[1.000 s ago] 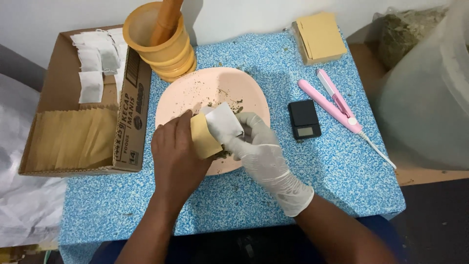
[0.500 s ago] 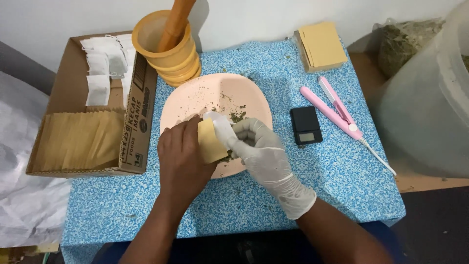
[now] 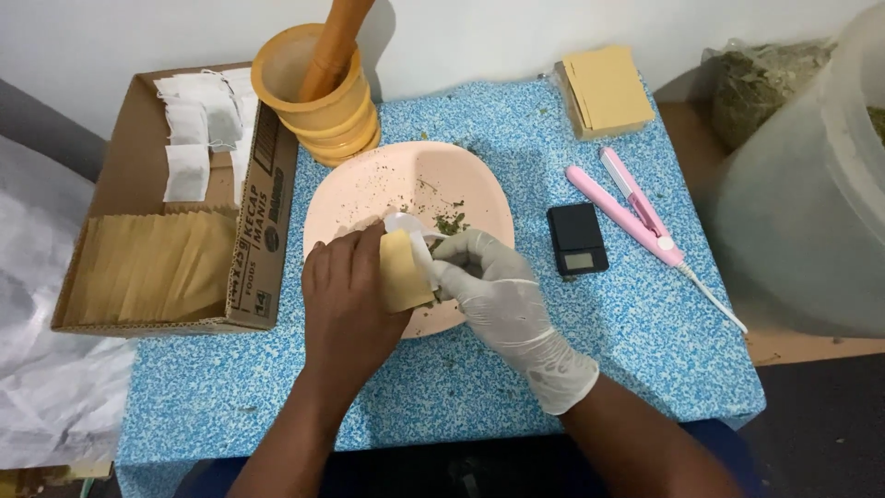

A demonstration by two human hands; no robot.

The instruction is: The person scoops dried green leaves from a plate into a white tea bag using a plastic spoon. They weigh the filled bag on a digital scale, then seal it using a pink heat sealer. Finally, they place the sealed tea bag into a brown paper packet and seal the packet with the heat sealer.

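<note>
Left hand (image 3: 346, 300) gripping tan pouch (image 3: 404, 270) — gloved right hand (image 3: 489, 286) alongside, pink plate (image 3: 369, 184)

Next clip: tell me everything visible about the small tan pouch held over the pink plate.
The tan pouch is a small flat paper-looking envelope, plain yellowish-brown, held roughly upright above the near rim of the pink plate. The bare left hand pinches it between thumb and fingers. The gloved right hand presses a white filter-like bag against its top edge; whether that bag is partly inside cannot be told. Its lower part is hidden behind the left hand's fingers.
</note>
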